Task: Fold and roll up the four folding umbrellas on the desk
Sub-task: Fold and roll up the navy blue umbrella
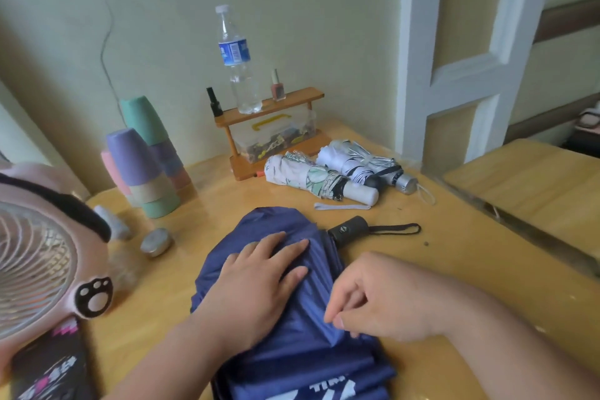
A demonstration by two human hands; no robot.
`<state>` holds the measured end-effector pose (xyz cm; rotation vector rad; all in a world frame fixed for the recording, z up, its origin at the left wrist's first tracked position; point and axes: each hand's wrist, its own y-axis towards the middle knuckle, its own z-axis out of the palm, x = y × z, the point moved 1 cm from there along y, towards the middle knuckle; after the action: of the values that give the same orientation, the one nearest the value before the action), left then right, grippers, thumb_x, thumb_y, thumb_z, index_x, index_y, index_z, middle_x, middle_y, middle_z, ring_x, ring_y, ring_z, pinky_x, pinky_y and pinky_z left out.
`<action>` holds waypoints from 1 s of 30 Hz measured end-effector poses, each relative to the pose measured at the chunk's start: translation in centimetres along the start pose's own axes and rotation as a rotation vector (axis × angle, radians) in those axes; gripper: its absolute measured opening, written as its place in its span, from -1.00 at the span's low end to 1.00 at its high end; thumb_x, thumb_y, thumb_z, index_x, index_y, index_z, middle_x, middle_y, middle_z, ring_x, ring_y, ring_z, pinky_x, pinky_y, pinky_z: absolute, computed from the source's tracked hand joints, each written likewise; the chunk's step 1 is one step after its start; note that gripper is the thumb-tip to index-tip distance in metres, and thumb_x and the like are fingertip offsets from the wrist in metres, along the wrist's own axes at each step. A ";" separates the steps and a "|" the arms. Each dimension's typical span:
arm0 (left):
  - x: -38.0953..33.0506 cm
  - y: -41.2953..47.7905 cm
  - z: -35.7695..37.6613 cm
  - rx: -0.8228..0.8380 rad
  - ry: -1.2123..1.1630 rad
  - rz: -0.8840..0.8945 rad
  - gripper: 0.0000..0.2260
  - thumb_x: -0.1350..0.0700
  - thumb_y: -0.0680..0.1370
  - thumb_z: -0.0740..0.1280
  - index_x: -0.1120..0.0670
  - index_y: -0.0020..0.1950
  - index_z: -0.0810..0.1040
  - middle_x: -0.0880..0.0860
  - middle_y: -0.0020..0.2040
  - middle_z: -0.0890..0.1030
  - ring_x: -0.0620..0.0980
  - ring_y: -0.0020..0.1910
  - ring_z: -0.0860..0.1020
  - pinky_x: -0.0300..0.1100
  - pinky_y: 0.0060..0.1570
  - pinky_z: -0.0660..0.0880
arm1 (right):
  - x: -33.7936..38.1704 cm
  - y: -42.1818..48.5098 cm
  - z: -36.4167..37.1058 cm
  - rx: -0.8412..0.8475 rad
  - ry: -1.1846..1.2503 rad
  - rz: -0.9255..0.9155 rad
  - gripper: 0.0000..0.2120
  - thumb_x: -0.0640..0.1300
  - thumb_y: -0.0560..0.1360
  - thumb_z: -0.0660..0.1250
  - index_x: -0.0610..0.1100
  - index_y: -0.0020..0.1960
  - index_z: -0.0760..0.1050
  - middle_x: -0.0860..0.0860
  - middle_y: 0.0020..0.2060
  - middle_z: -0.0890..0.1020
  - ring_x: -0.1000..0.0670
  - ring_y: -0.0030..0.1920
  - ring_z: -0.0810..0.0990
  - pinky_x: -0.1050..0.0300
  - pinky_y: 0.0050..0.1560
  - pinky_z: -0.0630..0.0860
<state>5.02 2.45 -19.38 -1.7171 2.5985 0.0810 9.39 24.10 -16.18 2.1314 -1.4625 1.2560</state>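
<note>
White lettering (329,389) on the navy umbrella (302,354) is cut off below.

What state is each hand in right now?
Left hand: open, fingers straight, pressing flat on the navy blue fabric folding umbrella.
Right hand: closed, pinching a fold of that umbrella's canopy.

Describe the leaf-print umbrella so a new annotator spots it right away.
Start at the wooden shelf at the back of the desk, which bears the water bottle. Rolled umbrellas lie side by side in front of it; take the leftmost, the leaf-print umbrella. Only it has a green print and a white handle; its neighbours have a black handle and a silver handle.
</note>
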 end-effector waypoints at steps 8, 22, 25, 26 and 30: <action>0.5 0.4 -0.6 0.033 0.064 -0.077 -0.22 -0.47 0.39 -0.31 -0.31 0.58 0.11 -0.22 0.33 0.42 -0.07 0.38 0.36 -0.08 0.36 0.25 | 0.6 -0.7 -0.3 0.122 -0.014 0.007 -0.84 -0.19 0.54 0.37 -0.05 0.02 0.71 0.06 -0.21 0.76 0.26 -0.35 0.58 0.44 -0.33 0.40; -0.6 -2.5 2.3 -0.262 0.165 0.011 -0.37 -0.33 0.63 0.06 0.03 0.56 0.37 0.05 0.29 0.57 0.10 0.18 0.59 0.06 0.17 0.57 | 0.2 -0.5 -0.4 0.152 -0.021 0.012 -0.93 -0.13 0.54 0.39 -0.03 0.02 0.63 0.03 -0.27 0.75 0.05 -0.35 0.62 0.17 -0.17 0.57; -1.0 -2.9 2.8 -0.268 0.168 0.013 -0.36 -0.32 0.62 0.09 0.06 0.55 0.39 0.09 0.29 0.58 0.12 0.19 0.59 0.04 0.23 0.53 | 0.6 0.1 -0.8 -0.090 0.094 -0.036 -0.92 -0.21 0.57 0.40 -0.07 -0.06 0.63 -0.04 -0.33 0.73 0.00 -0.39 0.61 0.16 -0.22 0.53; -1.1 -2.9 2.8 -0.267 0.170 0.007 -0.37 -0.31 0.62 0.10 0.06 0.55 0.40 0.09 0.28 0.59 0.12 0.18 0.59 0.03 0.25 0.48 | 1.0 0.4 -1.1 -0.225 0.131 -0.060 -0.90 -0.26 0.56 0.40 -0.09 -0.08 0.64 -0.05 -0.34 0.73 -0.01 -0.39 0.62 0.17 -0.22 0.54; -1.5 -3.4 3.3 -0.245 0.146 0.012 -0.37 -0.30 0.60 0.11 0.05 0.55 0.38 0.16 0.38 0.55 0.17 0.28 0.56 0.05 0.31 0.23 | 4.8 4.4 -2.4 -0.604 0.040 -0.158 -0.85 -0.26 0.53 0.41 -0.02 -0.03 0.64 0.11 -0.31 0.72 0.19 -0.29 0.63 0.41 -0.21 0.46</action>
<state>8.68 2.68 -22.74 -1.8468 2.8062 0.2964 4.99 20.67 -12.13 1.7554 -1.3951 0.6779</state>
